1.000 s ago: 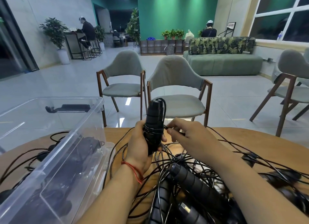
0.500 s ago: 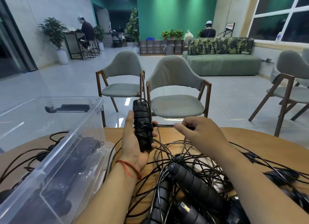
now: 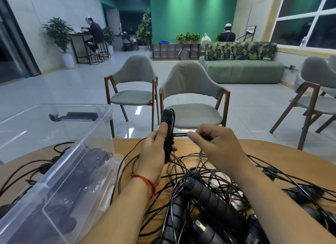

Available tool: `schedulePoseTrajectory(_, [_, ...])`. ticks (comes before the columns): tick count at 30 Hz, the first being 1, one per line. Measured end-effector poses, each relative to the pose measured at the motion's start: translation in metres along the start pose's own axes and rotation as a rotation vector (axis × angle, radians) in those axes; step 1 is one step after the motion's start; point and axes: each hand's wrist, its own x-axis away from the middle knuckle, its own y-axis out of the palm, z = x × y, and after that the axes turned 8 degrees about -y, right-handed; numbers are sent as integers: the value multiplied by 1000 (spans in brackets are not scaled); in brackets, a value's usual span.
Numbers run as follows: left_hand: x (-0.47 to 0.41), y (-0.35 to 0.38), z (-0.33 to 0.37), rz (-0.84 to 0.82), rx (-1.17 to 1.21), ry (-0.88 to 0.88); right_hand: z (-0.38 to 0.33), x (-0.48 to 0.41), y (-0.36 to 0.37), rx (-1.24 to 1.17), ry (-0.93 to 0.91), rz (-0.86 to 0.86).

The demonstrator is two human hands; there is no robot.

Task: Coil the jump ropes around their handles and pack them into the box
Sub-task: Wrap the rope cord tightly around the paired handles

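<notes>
My left hand grips upright black jump rope handles above the table's far edge, thumb along the side. Thin black rope is wound round their middle. My right hand pinches the taut rope just right of the handles. Below both hands lies a tangle of black ropes with several ribbed black handles. A clear plastic box stands at the left, tilted, with dark coiled ropes inside.
The round wooden table carries loose rope loops on both sides of the box. The box lid lies under the box. Two grey chairs stand just beyond the table, another at the right.
The left hand turned the handles and stayed near the same place. The right hand circled round them with the rope and now pulls it taut to the right, adding a wrap.
</notes>
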Motion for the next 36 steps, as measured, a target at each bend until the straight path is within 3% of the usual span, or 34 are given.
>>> schedulePoseTrajectory(4, [-2, 1, -5, 155, -174, 68, -2, 4, 5, 60, -70, -167])
schedulePoseTrajectory(9, [-12, -11, -9, 399, -417, 158, -8, 4, -4, -133, -125, -67])
schedulePoseTrajectory(12, [-17, -14, -18, 344, -673, 184, -14, 3, 0, -175, -175, -11])
schedulePoseTrajectory(19, [0, -7, -12, 175, -969, 339, -8, 1, -3, -167, -209, 117])
schedulePoseTrajectory(28, [7, -1, -9, 222, -1224, 352, -9, 2, -2, -177, -254, 81])
schedulePoseTrajectory(36, [12, 2, -5, 147, -1237, 376, -8, 0, 0, -160, -305, 108])
